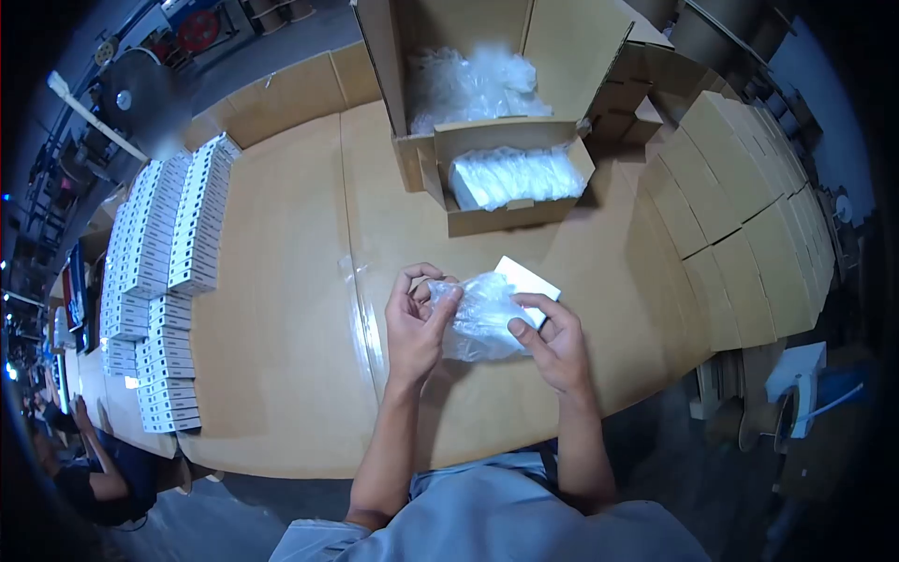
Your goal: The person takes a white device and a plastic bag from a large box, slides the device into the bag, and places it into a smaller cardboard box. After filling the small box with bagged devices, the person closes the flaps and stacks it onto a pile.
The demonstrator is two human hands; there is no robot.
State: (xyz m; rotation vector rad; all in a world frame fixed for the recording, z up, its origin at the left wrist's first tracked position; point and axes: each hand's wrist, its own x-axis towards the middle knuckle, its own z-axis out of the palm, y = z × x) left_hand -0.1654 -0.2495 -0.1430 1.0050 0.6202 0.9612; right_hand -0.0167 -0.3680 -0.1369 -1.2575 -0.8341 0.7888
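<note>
Between my two hands is a clear plastic bag (482,314), crinkled, above the tabletop. My left hand (421,318) pinches the bag's left end with its fingers closed. On the other side, my right hand (552,342) grips the bag's right part between thumb and fingers. A white box (526,279) shows behind the bag, next to my right fingertips; whether it is partly inside the bag I cannot tell. Beyond my hands stands an open cardboard carton (510,221) holding a row of plastic-wrapped items (518,178).
A larger open box (571,56) behind the carton holds loose plastic bags (478,84). Stacks of small white boxes (154,225) line the table's left side. Brown cardboard boxes (740,206) are stacked at the right. Another person's arm (103,459) is at the lower left.
</note>
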